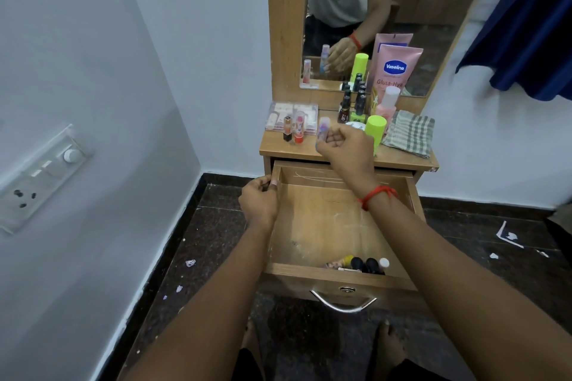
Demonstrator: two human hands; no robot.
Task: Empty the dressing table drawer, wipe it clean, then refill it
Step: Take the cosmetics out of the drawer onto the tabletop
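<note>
The wooden drawer (325, 219) of the dressing table stands pulled out, its floor mostly bare and scuffed. Several small bottles (365, 264) lie against its front wall. My left hand (258, 201) grips the drawer's left side wall near the back. My right hand (346, 148) is over the table top (399, 158) and pinches a small pale lip balm stick (322, 128), holding it upright. On the top stand two lipsticks (293, 130), a clear cosmetics box (291, 111), nail polish bottles (351, 105), a green-capped bottle (375, 127) and a pink Vaseline tube (396, 68).
A folded checked cloth (410, 133) lies at the table top's right end. The mirror (371, 9) rises behind the items. A wall with a switch panel (40, 176) is at left. Paper scraps (507, 237) litter the dark floor. A blue curtain (532, 25) hangs at right.
</note>
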